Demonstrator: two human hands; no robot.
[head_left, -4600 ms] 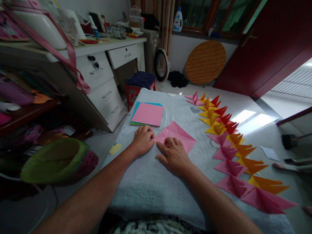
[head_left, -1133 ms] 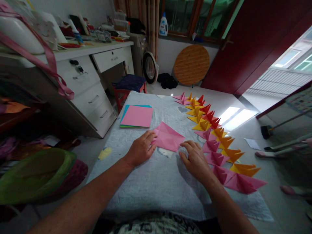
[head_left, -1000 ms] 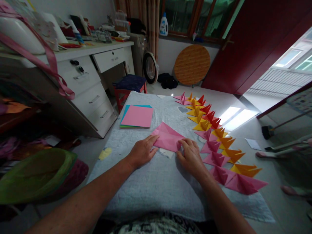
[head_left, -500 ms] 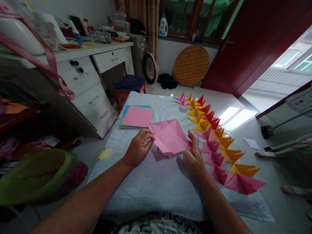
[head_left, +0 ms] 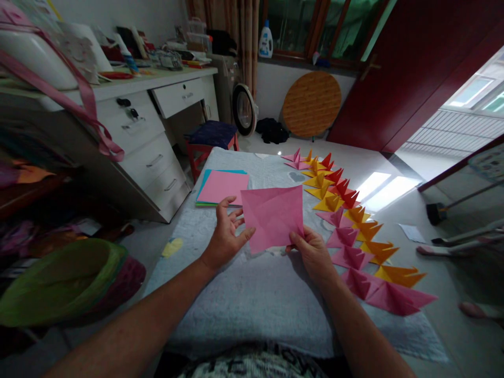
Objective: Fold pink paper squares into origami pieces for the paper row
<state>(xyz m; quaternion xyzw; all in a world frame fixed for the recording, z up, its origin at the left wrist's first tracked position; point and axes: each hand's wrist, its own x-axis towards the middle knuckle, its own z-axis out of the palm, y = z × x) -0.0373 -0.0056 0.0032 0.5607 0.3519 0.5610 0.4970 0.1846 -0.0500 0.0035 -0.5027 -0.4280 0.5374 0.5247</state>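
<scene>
A creased pink sheet of origami paper (head_left: 273, 218) is raised in front of me, tilted up above the cloth-covered table. My right hand (head_left: 313, 252) pinches its lower right corner, thumb in front and fingers behind. My left hand (head_left: 226, 236) is at the sheet's left edge with its fingers spread. Its thumb overlaps the lower left edge, and whether it presses on the paper is hard to see. Just behind my left hand lies a stack of square paper (head_left: 224, 187), pink on top with blue and green edges showing.
Rows of folded paper cranes (head_left: 350, 233) in pink, yellow and red stand along the table's right side. The table (head_left: 236, 310) has a pale blue cloth. A green-lined bin (head_left: 59, 283) stands at lower left, beside a white desk (head_left: 137, 131). A stool (head_left: 212, 137) is beyond the table.
The pink sheet has turned from lying tilted, corner forward, to standing squarer and more upright. My left fingers have come off its left corner and spread; my right hand now pinches the lower right corner.
</scene>
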